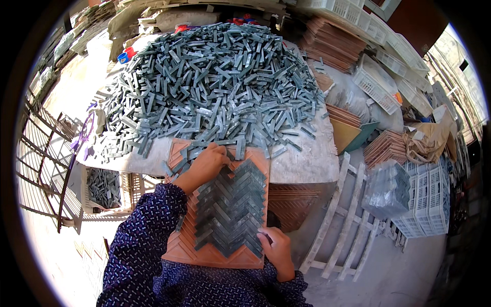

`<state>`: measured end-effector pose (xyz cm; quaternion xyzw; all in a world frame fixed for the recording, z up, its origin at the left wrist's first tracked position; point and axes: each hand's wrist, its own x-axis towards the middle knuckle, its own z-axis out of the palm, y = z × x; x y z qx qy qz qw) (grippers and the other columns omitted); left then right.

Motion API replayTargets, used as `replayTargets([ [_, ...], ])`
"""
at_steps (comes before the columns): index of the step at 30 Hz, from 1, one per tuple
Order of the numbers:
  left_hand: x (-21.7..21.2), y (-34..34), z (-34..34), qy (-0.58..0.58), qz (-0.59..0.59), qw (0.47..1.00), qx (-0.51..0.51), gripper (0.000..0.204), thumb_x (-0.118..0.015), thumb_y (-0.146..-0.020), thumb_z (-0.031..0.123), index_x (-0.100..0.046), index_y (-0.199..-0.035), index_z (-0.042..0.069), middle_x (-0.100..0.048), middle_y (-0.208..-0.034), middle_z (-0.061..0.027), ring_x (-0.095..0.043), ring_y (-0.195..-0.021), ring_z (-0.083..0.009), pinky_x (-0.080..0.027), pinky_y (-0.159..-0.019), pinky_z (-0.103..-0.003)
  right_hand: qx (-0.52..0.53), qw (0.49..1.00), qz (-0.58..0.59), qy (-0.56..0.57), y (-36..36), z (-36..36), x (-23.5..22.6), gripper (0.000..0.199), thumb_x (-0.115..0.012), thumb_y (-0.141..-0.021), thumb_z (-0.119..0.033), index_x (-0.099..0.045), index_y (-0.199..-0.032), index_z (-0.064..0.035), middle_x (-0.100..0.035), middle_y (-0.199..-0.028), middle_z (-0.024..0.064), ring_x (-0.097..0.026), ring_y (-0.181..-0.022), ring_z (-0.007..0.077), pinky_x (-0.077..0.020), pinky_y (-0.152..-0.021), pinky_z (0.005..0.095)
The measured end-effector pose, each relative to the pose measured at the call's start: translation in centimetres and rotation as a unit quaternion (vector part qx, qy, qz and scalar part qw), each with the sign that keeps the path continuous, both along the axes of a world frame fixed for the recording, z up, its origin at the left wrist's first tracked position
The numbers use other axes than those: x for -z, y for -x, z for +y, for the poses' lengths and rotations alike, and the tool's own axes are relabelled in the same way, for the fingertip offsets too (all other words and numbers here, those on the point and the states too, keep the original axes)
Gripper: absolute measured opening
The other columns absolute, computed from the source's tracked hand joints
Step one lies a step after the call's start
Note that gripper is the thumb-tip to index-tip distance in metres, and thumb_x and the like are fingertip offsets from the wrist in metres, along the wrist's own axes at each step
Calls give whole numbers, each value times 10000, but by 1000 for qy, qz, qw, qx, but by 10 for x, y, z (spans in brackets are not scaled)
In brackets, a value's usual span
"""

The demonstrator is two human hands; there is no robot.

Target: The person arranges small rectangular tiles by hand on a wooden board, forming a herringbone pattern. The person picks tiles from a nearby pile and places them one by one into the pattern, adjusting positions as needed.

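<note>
**Two hands on a herringbone tile board**

The left hand (207, 162) lies palm down at the upper left of the orange grooved board (181, 248), fingers curled together over loose grey strips; whether it pinches one cannot be told. The right hand (277, 249) rests at the board's lower right edge, fingers folded, thumb and fingertips touching the bottom corner of the grey herringbone panel (231, 207). Both forearms come up from the lower edge in dark blue patterned sleeves (140, 245).

The one board leans tilted from the person's lap onto the front edge of the pale table (307, 163). The panel fills its right half; a bare strip of orange grooves stays open along the left and bottom.

Behind the board the table carries one large heap of grey tile strips (215, 82), too many to count, spilling to the near edge and touching the board's top. A narrow bare margin of tabletop shows at the right.

Left of the table stands one white crate (102, 187) holding more strips, beside a dark metal railing (41, 153). To the right lie stacks of brown boards (386, 146), white crates (424, 202) and a white wooden frame (340, 225) on the floor.
</note>
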<state>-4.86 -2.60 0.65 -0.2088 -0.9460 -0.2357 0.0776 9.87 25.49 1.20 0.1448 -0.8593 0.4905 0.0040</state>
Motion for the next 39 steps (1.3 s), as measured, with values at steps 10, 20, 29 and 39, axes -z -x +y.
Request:
replayTargets([
  [10,1,-1,5,11,36,999,7,90,-569,-767,35,-630,-824,69,-588,-842,-73,-567,-943,-277,-494,-744,-394,2,1000,13,0,0,3,4,142,-696,-793,-70,-667,-921,-17,-655,-817,160,-654,-717,303,-505,-620,345],
  [20,4,-12,-8,-25,32,997,-66,91,-590,-756,48,-612,-839,20,-597,-845,-136,-576,-873,-347,-479,-763,-426,-4,1000,22,-3,0,1,4,137,-692,-799,-70,-665,-922,-16,-654,-808,155,-655,-704,294,-502,-607,342],
  [29,-1,-15,-3,5,81,997,-9,171,-574,-739,40,-620,-901,11,-612,-904,-108,-585,-909,-316,-492,-781,-390,-3,1000,3,-13,-3,-2,3,136,-691,-802,-73,-668,-923,-16,-658,-822,160,-657,-720,299,-504,-617,340],
  [39,7,-33,10,48,133,990,-1,231,-559,-726,49,-637,-938,0,-579,-974,-94,-546,-1000,-262,-465,-884,-341,-6,1000,-9,-5,-4,-6,8,130,-683,-807,-76,-668,-920,-14,-664,-841,163,-660,-740,301,-509,-643,337],
])
